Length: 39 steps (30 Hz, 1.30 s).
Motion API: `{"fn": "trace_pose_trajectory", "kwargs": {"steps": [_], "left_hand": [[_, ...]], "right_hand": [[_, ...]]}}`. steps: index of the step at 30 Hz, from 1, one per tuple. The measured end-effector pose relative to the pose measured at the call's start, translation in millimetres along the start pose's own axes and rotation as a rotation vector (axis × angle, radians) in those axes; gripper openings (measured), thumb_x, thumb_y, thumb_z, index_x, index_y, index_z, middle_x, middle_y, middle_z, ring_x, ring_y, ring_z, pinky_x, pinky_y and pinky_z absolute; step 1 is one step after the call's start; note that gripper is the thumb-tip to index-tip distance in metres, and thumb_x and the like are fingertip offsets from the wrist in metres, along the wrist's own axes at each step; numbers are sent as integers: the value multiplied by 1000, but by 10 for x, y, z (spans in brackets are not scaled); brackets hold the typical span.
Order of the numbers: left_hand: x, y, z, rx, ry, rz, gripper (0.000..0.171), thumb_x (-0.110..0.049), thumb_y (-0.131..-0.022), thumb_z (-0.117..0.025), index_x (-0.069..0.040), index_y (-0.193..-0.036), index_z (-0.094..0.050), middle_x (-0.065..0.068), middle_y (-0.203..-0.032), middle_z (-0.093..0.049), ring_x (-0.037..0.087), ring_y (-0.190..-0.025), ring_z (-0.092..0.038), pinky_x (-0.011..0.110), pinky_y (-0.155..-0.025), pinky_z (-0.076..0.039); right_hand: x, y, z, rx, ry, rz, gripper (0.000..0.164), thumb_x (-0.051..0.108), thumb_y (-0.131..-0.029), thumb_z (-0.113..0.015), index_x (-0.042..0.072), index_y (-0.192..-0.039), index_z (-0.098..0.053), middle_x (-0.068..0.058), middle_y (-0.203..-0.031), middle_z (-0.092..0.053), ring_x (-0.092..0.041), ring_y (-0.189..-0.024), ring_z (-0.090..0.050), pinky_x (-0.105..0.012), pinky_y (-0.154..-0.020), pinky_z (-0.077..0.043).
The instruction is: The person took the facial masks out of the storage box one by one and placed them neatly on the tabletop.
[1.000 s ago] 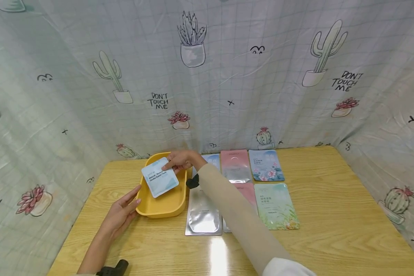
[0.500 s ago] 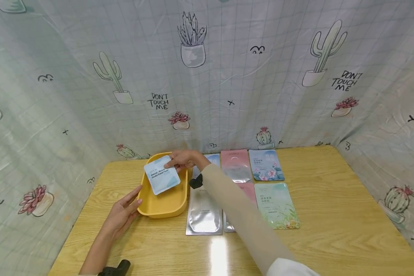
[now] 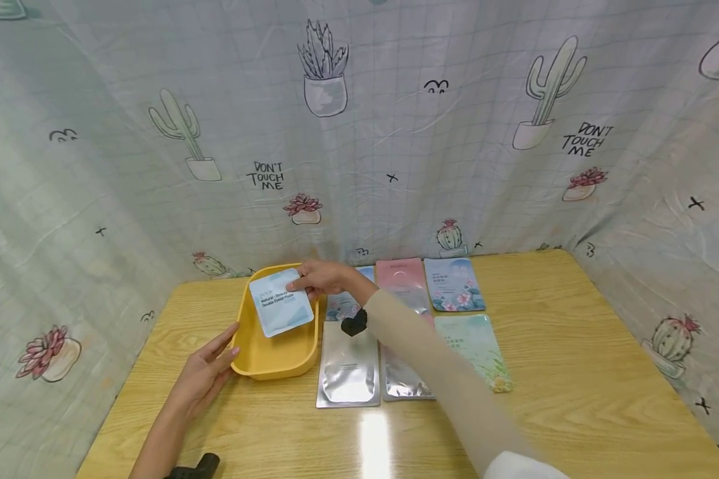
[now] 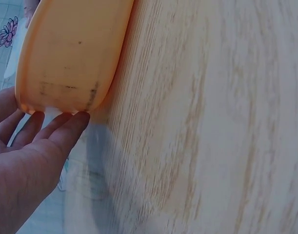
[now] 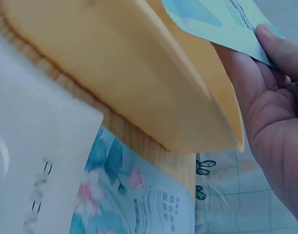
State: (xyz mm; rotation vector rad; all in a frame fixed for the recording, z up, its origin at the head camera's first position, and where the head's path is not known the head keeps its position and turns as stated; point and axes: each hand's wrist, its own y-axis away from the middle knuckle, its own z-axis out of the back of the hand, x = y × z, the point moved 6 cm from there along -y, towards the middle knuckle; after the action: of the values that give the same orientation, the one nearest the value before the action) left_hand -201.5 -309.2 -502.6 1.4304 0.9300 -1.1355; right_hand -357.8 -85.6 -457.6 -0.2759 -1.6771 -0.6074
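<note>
My right hand pinches the upper right edge of a light blue packet, printed "Natural Beauty Double Eyelid Paste". It holds the packet tilted over a yellow plastic tray, hiding much of the tray's inside. In the right wrist view, the thumb lies on the front of the packet and the other fingers are behind it. At the tray's left side, my left hand touches the outer wall with its fingertips. The left wrist view shows those fingertips along the end of the tray.
Right of the tray lie several flat mask packets: a silver one, a blue floral one, a pink and silver one, another blue floral one and a green one. A cactus-print curtain surrounds the wooden table.
The right hand and the packet have shifted slightly right and up relative to the tray. My left hand stays at the tray's side. The head view has turned slightly.
</note>
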Motion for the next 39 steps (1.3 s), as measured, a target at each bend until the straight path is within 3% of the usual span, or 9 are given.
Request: {"fn": "trace_pose_trajectory", "kwargs": {"steps": [6, 12, 17, 21, 28, 30, 32, 35, 39], "left_hand": [[10, 15, -4, 6, 1, -12, 70, -20, -105, -60, -14, -164, -21, 11, -171, 5, -4, -118, -57, 21, -95, -52], [-3, 40, -14, 33, 10, -39, 70, -17, -106, -57, -13, -164, -18, 13, -170, 8, -2, -117, -59, 22, -93, -53], [-15, 34, -1, 33, 2, -30, 70, -17, -106, -56, -13, -164, -17, 11, -171, 9, -3, -117, -58, 21, -93, -53], [-25, 13, 3, 28, 14, -20, 71, -17, -106, -57, -14, -164, -18, 10, -171, 9, -4, -117, -58, 21, -95, -53], [-32, -24, -30, 51, 26, -30, 71, -16, -106, -57, -14, -165, -17, 10, -171, 8, -1, -118, -59, 22, -94, -53], [-49, -37, -33, 54, 23, -33, 71, -17, -106, -57, -15, -164, -18, 9, -171, 8, -2, -118, -59, 21, -94, -53], [-62, -40, -25, 53, 26, -33, 71, -17, -106, -58, -16, -164, -18, 9, -171, 8, -4, -118, -58, 21, -95, -52], [-67, -20, -15, 55, 27, -32, 71, -16, -106, -57, -15, -164, -17, 9, -171, 9, -5, -117, -58, 20, -95, -52], [-53, 1, -26, 73, 44, -26, 72, -15, -107, -56, -12, -164, -14, 10, -170, 12, -5, -119, -57, 20, -96, -51]], "right_hand": [[12, 224, -4, -44, 98, 16, 21, 6, -106, -54, -10, -103, -68, -10, -100, -75, -18, -63, -47, -28, -58, -31], [-25, 492, -5, -113, 57, -2, 22, 6, -104, -57, -11, -116, -66, -18, -112, -74, -20, -86, -72, -32, -75, -60], [-31, 780, -35, -133, 51, -1, 23, 5, -104, -58, -11, -119, -63, -18, -113, -73, -22, -94, -73, -33, -78, -61], [-59, 1048, -56, -148, 93, -11, 17, 6, -103, -60, -9, -105, -67, -13, -105, -75, -15, -82, -68, -24, -65, -50], [-304, 1569, -138, -197, 73, -10, 19, 6, -102, -62, -7, -110, -72, -13, -106, -76, -9, -73, -63, -21, -65, -52], [-375, 1729, -167, -204, 94, -3, 19, 7, -102, -62, -4, -89, -70, -6, -85, -74, -6, -58, -50, -21, -56, -40], [-458, 1859, -207, -214, 73, -3, 22, 8, -102, -62, 1, -83, -69, -2, -74, -68, -6, -52, -39, -23, -56, -35], [-615, 2017, -297, -231, 21, -21, 18, 9, -103, -60, -1, -92, -70, -2, -77, -69, -6, -54, -46, -23, -59, -42], [-857, 2176, -450, -285, -96, -55, 26, 9, -104, -59, -6, -123, -67, -14, -111, -75, -21, -94, -73, -32, -80, -60]]}}
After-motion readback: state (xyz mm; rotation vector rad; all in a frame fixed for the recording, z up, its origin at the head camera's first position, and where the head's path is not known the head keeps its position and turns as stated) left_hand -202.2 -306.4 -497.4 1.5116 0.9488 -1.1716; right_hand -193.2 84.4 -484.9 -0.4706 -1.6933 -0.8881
